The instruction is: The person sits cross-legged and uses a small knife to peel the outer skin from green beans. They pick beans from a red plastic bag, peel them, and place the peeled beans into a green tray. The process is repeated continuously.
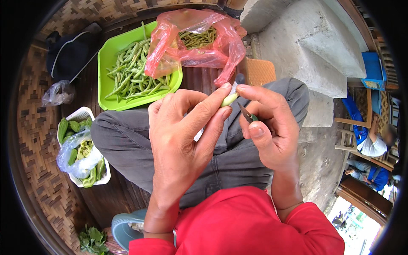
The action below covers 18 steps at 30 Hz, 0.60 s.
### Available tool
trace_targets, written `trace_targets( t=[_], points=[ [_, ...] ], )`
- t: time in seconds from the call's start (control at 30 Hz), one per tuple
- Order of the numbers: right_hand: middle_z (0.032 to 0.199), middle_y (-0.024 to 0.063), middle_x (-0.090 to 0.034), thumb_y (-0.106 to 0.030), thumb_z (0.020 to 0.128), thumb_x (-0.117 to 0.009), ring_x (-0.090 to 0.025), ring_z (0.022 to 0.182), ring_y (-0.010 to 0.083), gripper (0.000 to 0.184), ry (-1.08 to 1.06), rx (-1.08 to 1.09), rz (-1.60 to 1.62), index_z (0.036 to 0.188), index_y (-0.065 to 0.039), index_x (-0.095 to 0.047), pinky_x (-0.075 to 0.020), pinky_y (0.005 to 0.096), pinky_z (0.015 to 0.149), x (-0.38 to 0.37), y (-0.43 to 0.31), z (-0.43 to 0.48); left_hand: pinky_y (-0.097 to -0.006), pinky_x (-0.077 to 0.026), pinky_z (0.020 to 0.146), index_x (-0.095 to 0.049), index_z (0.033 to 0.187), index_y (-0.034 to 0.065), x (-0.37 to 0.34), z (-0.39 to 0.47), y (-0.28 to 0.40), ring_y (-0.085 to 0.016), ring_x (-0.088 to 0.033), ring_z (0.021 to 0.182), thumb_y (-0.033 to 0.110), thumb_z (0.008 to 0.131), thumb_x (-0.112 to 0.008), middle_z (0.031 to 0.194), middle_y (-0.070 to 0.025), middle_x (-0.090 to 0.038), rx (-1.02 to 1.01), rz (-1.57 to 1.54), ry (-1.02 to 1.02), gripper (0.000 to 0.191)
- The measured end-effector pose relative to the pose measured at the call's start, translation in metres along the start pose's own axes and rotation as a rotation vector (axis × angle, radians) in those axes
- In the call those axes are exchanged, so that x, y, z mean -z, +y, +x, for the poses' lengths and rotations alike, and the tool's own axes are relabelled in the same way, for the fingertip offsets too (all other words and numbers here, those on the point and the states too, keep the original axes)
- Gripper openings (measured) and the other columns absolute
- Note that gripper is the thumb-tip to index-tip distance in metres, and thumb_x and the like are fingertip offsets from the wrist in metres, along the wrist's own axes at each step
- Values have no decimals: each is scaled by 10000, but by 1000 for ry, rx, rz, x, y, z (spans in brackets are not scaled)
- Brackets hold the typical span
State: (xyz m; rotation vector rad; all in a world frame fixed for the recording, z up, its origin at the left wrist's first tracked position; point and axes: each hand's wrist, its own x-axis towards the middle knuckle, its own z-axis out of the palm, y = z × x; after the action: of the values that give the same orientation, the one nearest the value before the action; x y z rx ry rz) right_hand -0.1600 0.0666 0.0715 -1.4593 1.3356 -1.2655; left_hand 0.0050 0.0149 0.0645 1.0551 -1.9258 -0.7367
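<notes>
Above my lap, my left hand (188, 130) pinches a short pale green vegetable piece (229, 100) between thumb and index finger. My right hand (271, 124) holds a small knife (244, 112), its blade just below the piece, while its index fingertip touches the piece's far end. The knife's handle is mostly hidden in my fingers. Beyond my left hand, a lime green plastic tray (103, 70) holds a heap of green beans (137, 70). A red plastic bag (199, 59) with more thin beans (200, 37) lies over the tray's right side.
At the left stands a white basket (106, 172) with green gourds and a clear bag (75, 165). A blue-grey bucket (122, 226) and leafy greens (92, 240) are near my left elbow. A dark bag (68, 57) lies by the woven wall. Concrete steps (318, 57) and people are at the right.
</notes>
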Motion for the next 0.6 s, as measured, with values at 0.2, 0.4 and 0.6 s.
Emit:
trace_targets(
  t=[0.2, 0.4, 0.6],
  points=[
    [825, 23, -546, -363, 976, -558, -477, 648, 57, 509, -96, -35, -49, 1280, 44, -527, -364, 194, 559, 1, -2, 7, -328, -386, 817, -712, 1044, 63, 23, -3, 2, -217, -545, 813, 67, 818, -693, 840, -59, -602, 5, 102, -139, 228],
    [886, 33, -564, -342, 977, -562, -473, 657, 57, 493, -182, -76, -52, 1286, 41, -534, -369, 191, 566, -1, -4, 11, -339, -389, 814, -697, 1049, 69, 33, -1, -5, -230, -544, 811, 75, 820, -690, 848, -61, -595, -21, 129, -171, 229],
    [840, 22, -547, -324, 975, -571, -449, 646, 54, 469, -157, -82, -31, 1278, 32, -530, -361, 185, 565, -8, 3, 12, -346, -443, 726, -681, 1057, 49, 32, -3, -11, -250, -560, 790, 41, 832, -676, 875, -91, -580, 28, 37, -184, 225]
  ],
)
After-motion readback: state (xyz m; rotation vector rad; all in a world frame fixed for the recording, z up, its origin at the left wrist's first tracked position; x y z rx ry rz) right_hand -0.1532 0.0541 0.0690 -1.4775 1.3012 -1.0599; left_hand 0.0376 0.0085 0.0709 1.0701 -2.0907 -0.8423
